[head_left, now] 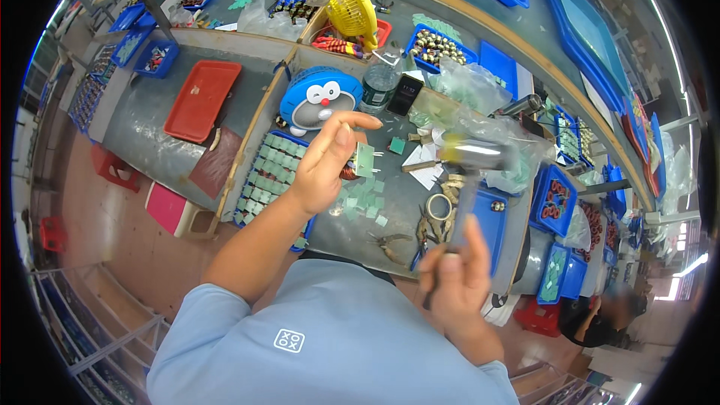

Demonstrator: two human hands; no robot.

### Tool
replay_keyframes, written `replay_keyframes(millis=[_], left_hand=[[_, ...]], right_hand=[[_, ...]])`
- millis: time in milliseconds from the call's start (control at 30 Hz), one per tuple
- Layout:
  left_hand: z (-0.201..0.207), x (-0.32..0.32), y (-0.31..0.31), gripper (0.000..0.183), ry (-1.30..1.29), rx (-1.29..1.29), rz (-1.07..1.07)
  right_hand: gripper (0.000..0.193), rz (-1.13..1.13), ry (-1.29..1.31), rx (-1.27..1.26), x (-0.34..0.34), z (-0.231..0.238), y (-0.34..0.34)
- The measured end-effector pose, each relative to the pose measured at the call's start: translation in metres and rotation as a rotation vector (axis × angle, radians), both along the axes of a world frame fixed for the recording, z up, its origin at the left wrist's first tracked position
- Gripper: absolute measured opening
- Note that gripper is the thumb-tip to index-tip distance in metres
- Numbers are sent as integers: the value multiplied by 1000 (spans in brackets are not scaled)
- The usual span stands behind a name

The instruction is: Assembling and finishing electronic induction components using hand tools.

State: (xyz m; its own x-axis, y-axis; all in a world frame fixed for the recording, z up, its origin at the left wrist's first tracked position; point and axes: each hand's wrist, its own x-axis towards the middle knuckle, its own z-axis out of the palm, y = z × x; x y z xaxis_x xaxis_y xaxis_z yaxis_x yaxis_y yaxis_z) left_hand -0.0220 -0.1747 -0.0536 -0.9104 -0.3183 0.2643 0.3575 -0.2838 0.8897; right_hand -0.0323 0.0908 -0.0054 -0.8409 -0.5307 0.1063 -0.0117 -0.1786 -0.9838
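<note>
Head view. The left hand [324, 161] is raised above the grey workbench [150, 116], its fingers pinched on a small green board [364, 159] with a copper-wound coil [349, 172] showing just beside the palm. The right hand [457, 277] is clenched around the handle of a small hammer [472, 156], whose head is blurred and lies to the right of the board, apart from it. Below the left hand, loose green boards lie scattered on the bench beside a blue tray [270, 172] filled with more of them in rows. Pliers [390, 244] and a tape roll [439, 206] rest between the hands. A round blue toy [319, 101] and a red tray [201, 99] stand farther back. Judged from this posture, a sound tap would call for the board to be held square to the hammer face, fingertips kept clear of the strike line, and a light blow, since the wound coil could deform.
</note>
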Motion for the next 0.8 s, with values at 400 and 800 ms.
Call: replay_keyframes(millis=[400,800], left_hand=[[13,-1,24,47,-91,32,85],[-17,-7,23,39,-114,822,-274]], right_hand=[[54,254,356,387,-13,-16,5],[59,42,-316,685,-48,-177,39]])
